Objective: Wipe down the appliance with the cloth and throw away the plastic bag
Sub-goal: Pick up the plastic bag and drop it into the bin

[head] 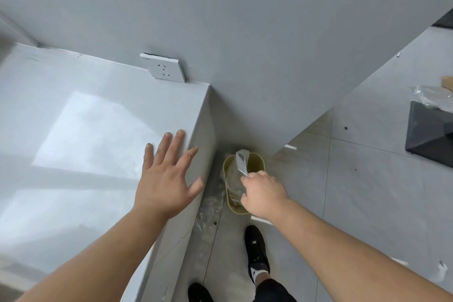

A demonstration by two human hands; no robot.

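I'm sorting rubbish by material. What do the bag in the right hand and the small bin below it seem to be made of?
The plastic bag, pinched by the right hand, looks like thin clear film: see-through, crinkled, with bright glints. The bin seems moulded plastic, yellowish and matte, with a smooth rounded rim, though I cannot be sure.

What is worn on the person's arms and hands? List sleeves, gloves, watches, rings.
Nothing. The left hand and right hand are bare: no gloves, rings or watch. The left forearm and right forearm show no sleeve in view.
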